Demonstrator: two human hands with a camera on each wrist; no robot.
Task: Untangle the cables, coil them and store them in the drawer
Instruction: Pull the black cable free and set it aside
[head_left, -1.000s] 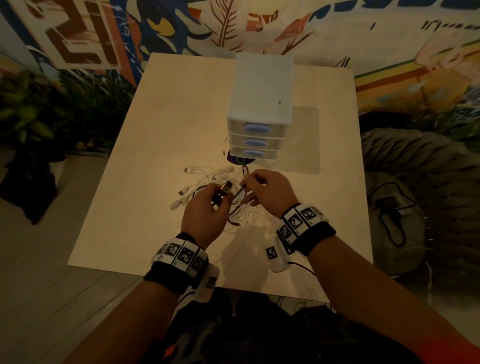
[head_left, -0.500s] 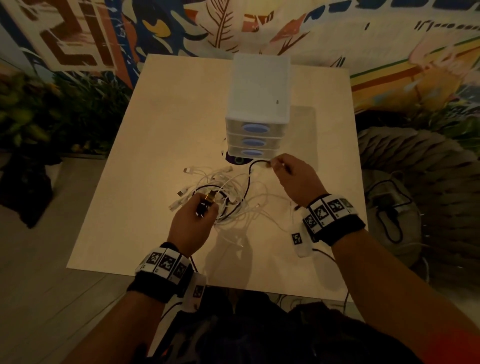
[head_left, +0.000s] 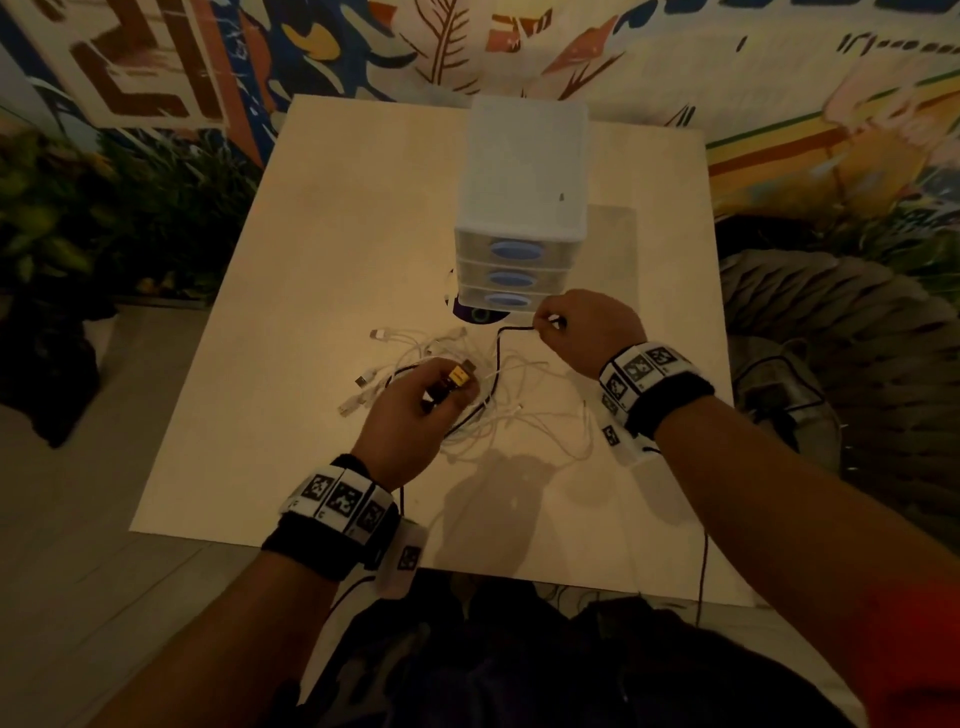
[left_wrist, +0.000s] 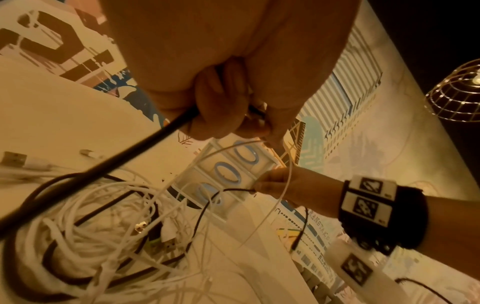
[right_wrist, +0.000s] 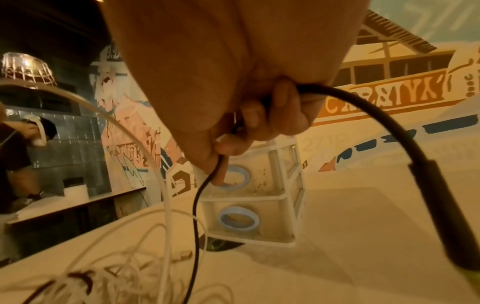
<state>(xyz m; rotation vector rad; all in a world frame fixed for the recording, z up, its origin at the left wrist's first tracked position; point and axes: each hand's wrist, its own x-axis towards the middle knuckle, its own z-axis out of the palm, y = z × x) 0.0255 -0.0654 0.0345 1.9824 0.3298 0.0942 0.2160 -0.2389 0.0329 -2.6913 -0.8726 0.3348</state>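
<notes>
Scene is dimly lit, warm yellow cast. Table (head_left: 322, 291) is lit from above; soft shadows are thrown toward near edge and right of drawers (head_left: 519, 249). Wall and floor are lost in gloom. Wide-angle bending is seen at edges. Wrist views are grainy, w/ near hands blurred.

dim warm light falls on a pale table (head_left: 322, 270) before a painted mural wall (head_left: 363, 47), grey floor (head_left: 78, 597) below.
</notes>
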